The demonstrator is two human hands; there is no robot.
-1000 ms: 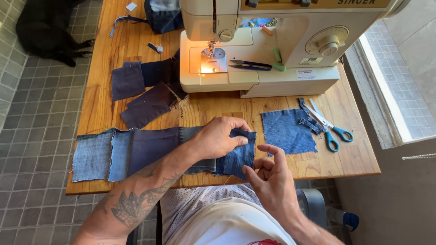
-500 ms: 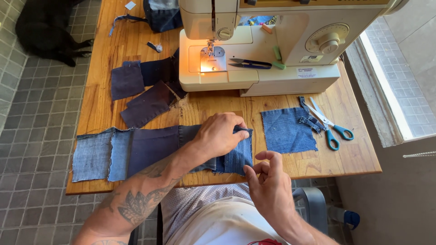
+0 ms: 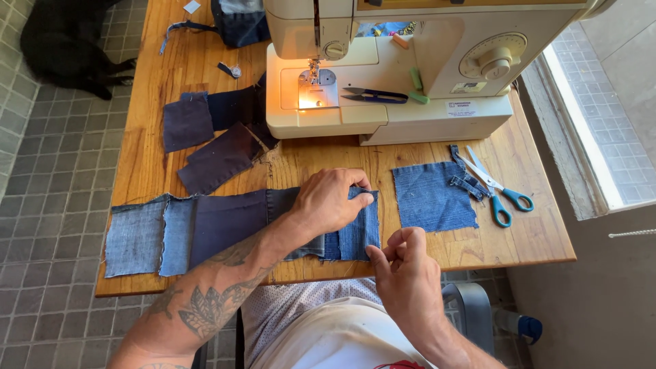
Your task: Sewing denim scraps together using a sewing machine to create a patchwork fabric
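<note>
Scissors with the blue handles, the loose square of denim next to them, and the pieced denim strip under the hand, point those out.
scissors (image 3: 502, 198), head view, on the blue handles.
denim square (image 3: 432, 197), head view, on its middle.
denim strip (image 3: 205, 229), head view, on the dark panel left of the left hand (image 3: 331, 201).
</note>
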